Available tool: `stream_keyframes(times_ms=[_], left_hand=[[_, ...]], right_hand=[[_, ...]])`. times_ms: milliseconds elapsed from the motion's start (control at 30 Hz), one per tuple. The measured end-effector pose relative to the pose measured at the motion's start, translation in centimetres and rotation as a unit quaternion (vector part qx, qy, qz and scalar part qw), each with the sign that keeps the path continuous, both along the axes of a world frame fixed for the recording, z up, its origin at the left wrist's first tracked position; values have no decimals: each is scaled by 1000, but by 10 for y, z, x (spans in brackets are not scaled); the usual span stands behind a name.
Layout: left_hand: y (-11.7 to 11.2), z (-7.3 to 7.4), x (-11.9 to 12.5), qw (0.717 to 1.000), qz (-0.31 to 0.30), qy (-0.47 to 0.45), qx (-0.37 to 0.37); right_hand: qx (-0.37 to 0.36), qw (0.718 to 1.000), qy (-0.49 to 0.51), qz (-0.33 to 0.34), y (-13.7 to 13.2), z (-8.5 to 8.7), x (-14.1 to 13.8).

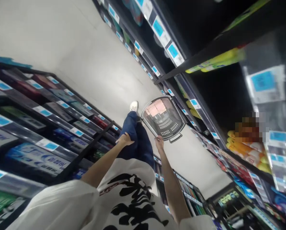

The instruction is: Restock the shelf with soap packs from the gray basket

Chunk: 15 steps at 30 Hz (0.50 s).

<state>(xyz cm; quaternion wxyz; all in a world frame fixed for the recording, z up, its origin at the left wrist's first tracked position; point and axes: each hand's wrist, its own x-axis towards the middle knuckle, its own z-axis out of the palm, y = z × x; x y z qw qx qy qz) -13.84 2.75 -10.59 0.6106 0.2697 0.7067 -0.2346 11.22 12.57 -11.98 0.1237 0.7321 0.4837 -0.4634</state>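
Observation:
My right hand (159, 143) is closed at the near rim of a dark grey shopping basket (154, 129), which hangs beside my leg. Slots pierce the basket's bottom, and a pale pink, boxy item (158, 108) shows inside at its far end; its kind is unclear. A second handle (175, 138) sticks out from the basket's side. My left hand (125, 139) is by my thigh, over the blue trousers (129, 126), thumb apart from the loosely bent fingers, holding nothing that I can see.
Shelves of boxed goods, including blue-and-white boxes (37, 158), run close along the left. On the right, a tall shelf (178, 64) with blue price tags holds yellow and orange packages (248, 147). The pale aisle floor (104, 67) stretches between them. My white shoe (134, 105) stands near the basket.

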Motion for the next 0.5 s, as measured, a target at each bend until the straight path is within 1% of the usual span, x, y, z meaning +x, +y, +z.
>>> stream_keyframes(times_ms=[67, 100, 133, 200, 267, 367, 433, 500], left_hand=[[8, -10, 3, 999, 16, 24, -32], [11, -14, 4, 998, 22, 44, -44], [14, -19, 4, 996, 27, 66, -47], [17, -28, 4, 994, 36, 97, -32], [16, -35, 3, 993, 48, 103, 3], [13, -39, 0, 990, 60, 118, 45], [17, -38, -3, 987, 62, 138, 58], [24, -37, -7, 985, 65, 146, 60]], right_hand=[[-5, 999, -22, 38, 15, -19, 5], [-7, 998, -27, 61, 24, -31, 5], [-7, 996, -29, 87, 34, -45, 2], [-3, 990, -22, 141, 55, -80, -10], [-6, 981, -2, 192, 75, -124, -29], [-29, 970, 16, 241, 97, -198, -62], [-41, 967, 0, 251, 106, -249, -79], [-45, 968, -42, 242, 111, -296, -87]])
